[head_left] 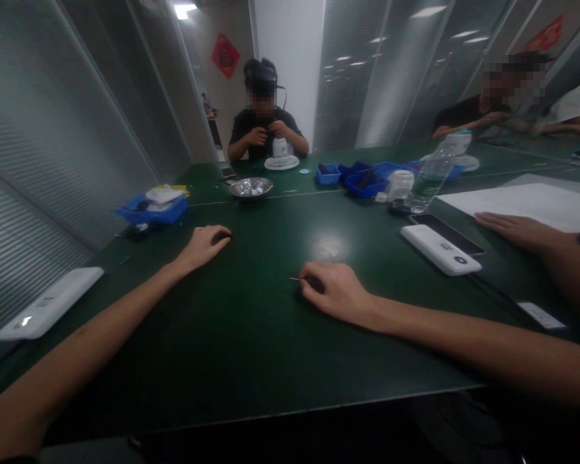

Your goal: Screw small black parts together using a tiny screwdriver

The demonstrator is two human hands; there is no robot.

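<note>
My left hand (204, 245) rests on the dark green table (251, 335), fingers curled down over something small and dark that I cannot make out. My right hand (336, 291) lies nearer the middle, fingers pinched on a thin pale stick or pin (294, 279) whose tip points left. Both forearms stretch across the tabletop from the near edge.
A white power bank (440, 249) and a dark phone (447, 233) lie right, by another person's hand (515, 229). A white device (51, 303) sits left. Farther off: a blue tray (152, 209), metal bowl (251, 187), water bottle (432, 174), blue bins (362, 179), a seated person (265, 122).
</note>
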